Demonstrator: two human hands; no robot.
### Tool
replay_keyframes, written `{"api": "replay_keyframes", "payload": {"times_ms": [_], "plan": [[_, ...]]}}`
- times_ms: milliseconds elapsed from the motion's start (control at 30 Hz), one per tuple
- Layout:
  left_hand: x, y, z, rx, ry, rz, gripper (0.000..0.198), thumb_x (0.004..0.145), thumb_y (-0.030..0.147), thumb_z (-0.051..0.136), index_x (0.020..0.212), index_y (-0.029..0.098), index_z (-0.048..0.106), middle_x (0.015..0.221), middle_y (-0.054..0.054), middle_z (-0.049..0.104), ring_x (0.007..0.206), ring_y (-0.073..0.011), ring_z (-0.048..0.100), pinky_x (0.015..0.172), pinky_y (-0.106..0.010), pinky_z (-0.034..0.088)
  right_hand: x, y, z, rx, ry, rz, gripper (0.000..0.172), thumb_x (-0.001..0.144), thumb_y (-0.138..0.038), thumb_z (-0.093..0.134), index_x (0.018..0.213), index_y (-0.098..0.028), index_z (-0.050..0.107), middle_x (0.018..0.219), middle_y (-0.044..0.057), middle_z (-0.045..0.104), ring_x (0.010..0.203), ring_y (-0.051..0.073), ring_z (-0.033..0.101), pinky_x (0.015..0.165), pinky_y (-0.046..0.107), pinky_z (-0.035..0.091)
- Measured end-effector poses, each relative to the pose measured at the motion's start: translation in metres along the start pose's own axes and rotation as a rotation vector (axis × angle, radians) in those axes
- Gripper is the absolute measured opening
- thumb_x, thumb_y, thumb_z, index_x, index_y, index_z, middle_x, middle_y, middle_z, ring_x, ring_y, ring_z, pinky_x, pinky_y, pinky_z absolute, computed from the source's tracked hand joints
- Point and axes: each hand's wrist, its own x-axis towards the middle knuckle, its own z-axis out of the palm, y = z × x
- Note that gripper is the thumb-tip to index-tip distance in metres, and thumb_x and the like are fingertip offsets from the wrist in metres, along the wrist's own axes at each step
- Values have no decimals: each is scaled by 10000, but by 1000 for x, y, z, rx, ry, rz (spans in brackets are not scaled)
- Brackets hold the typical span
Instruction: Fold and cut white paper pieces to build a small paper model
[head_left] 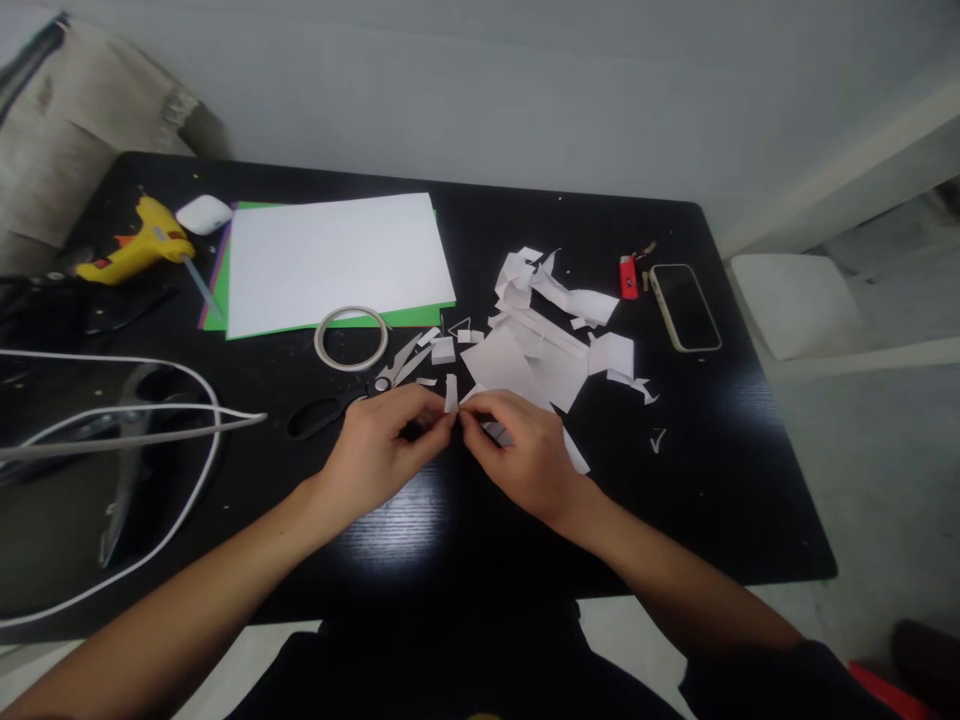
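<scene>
My left hand (386, 440) and right hand (525, 450) nearly touch, with their fingers pinched on a little white paper strip (451, 390). Its low end is between my fingertips and its top sticks up. White paper scraps (551, 360) lie just past my right hand.

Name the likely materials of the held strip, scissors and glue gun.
Held strip: probably paper; thin, matte white.
Scissors: blades seemingly metal, from their grey sheen; handles likely plastic, dark black.
Glue gun: probably moulded plastic, from its bright yellow, smooth-looking body.
</scene>
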Motion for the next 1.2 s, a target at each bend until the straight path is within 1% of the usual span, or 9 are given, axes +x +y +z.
{"api": "replay_keyframes", "payload": {"times_ms": [167,300,467,600,700,767,900,1067,1200], "plan": [[-1,-1,1,-24,-12,-36,68,922,188,692,858,168,702,704,26,670,622,-96,610,597,-201,462,-1,3,2,-47,9,2,112,951,-124,608,920,-219,660,871,42,732,791,192,706,753,328,596],[1,0,0,-141,-34,-192,88,907,241,706,853,175,723,680,26,679,610,-108,618,581,-208,467,0,3,1,-15,33,38,97,918,-132,619,885,-218,651,849,22,721,773,175,690,742,304,587],[7,1,-4,-397,-68,-396,135,868,298,747,822,174,725,662,8,719,599,-137,676,582,-227,520,7,6,-7,125,59,202,46,886,-193,652,850,-218,670,822,2,725,736,164,687,731,298,589],[11,0,-8,-541,-54,-470,104,836,260,771,795,177,725,658,8,735,579,-136,696,603,-234,565,18,20,-17,219,172,361,76,882,-260,652,827,-209,664,805,10,707,739,175,699,699,311,597],[12,-2,-9,-577,-43,-499,102,832,249,777,781,177,726,642,12,728,576,-131,694,604,-228,569,24,31,-24,185,245,422,75,862,-261,668,812,-206,654,793,15,704,737,182,701,677,319,592],[13,-3,-10,-586,-31,-507,107,831,251,781,779,177,723,640,13,727,573,-128,690,602,-226,566,26,36,-27,103,265,404,22,837,-207,674,822,-206,658,808,12,711,738,177,700,679,318,590],[14,-4,-10,-581,-2,-507,109,828,249,777,773,175,719,629,11,722,569,-133,687,594,-232,559,27,36,-32,-35,252,307,79,862,-161,673,902,-201,728,898,34,768,801,188,727,717,332,603],[15,0,-12,-550,14,-471,100,832,245,766,772,179,721,627,6,719,571,-146,685,594,-252,565,25,27,-32,67,115,302,143,959,-255,675,1036,-196,779,933,49,809,816,197,762,752,360,620],[13,3,-12,-509,-1,-449,90,837,245,761,783,186,719,630,7,720,585,-154,689,604,-259,572,24,22,-31,19,115,180,102,927,-163,682,967,-198,770,951,44,790,839,192,735,765,353,605]]}}
